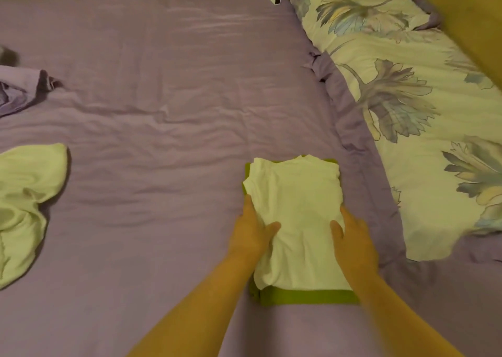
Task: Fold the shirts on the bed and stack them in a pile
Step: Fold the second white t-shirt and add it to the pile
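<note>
Nearest us, our two bare forearms reach forward over a purple bed sheet (152,193). Our left hand (251,227) and right hand (353,237) grip the side edges of a folded white shirt (296,221), thumbs lying on top and fingers tucked around its edges. It sits on a folded green shirt (307,297), whose edges peek out front and back, forming the pile. Farther left lies an unfolded white shirt (27,202), and beyond it a crumpled purple garment (19,90). To the right stretches a floral duvet (407,112). If we let go unevenly, the loose top folds may spring open or slide off the green shirt.
</note>
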The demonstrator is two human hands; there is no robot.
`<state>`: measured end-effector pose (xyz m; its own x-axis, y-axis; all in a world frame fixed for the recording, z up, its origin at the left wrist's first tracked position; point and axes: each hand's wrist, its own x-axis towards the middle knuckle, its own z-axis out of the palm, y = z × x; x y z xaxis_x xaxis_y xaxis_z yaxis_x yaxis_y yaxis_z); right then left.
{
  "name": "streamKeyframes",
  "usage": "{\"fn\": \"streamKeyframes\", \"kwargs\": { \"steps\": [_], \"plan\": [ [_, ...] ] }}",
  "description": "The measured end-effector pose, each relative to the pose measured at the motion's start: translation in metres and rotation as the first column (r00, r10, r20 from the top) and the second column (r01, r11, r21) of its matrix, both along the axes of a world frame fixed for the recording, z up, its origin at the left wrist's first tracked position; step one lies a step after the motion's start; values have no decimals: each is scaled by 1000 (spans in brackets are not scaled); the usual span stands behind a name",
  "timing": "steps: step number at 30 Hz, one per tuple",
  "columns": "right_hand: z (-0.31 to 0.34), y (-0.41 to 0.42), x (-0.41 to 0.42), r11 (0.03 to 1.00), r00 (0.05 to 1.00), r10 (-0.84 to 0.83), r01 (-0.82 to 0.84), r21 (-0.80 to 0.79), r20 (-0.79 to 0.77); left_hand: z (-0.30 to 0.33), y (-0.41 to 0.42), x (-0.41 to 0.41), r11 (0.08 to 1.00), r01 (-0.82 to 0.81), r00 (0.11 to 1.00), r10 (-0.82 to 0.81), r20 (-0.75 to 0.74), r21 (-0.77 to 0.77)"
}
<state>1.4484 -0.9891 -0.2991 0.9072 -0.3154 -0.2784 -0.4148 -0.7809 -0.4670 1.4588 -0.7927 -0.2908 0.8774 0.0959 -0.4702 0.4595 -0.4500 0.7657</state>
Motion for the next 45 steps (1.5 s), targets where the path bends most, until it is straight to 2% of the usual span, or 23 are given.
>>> {"fn": "streamKeyframes", "kwargs": {
  "steps": [2, 4, 8, 11, 15, 19, 25, 35, 41, 45],
  "plan": [
    [5, 3, 2, 1000, 1000, -4, 4, -30, -6, 2, 0, -8, 996, -85, 993, 83, -82, -16],
    [10, 6, 0, 998, 1000, 1, -1, -61, 3, 7, 5, -17, 995, -96, 981, 96, -167, 13],
    [27, 13, -15, 976, 989, 125, -137, -172, -77, 24, 24, -35, 993, 41, 972, -13, -233, 113],
    [40, 24, -32, 882, 925, 285, -355, -309, -250, 36, 51, -55, 959, 181, 961, -125, -247, 220],
    [60, 55, -54, 827, 840, 413, -508, -242, -351, 50, 97, -94, 871, 354, 909, -236, -343, 340],
    [78, 100, -69, 778, 780, 527, -603, -179, -337, 63, 148, -132, 852, 365, 895, -208, -395, 376],
    [106, 177, -87, 662, 691, 683, -722, -202, -236, 84, 227, -177, 880, 232, 933, -82, -349, 414],
    [107, 331, -121, 509, 533, 819, -846, -161, -211, 102, 360, -237, 885, 73, 970, 45, -239, 461],
    [97, 420, -136, 445, 465, 854, -885, -136, -235, 86, 442, -261, 862, 12, 980, 91, -178, 507],
    [87, 467, -137, 425, 445, 864, -895, -134, -235, 67, 482, -261, 789, 24, 995, 40, -90, 614]
  ]
}}
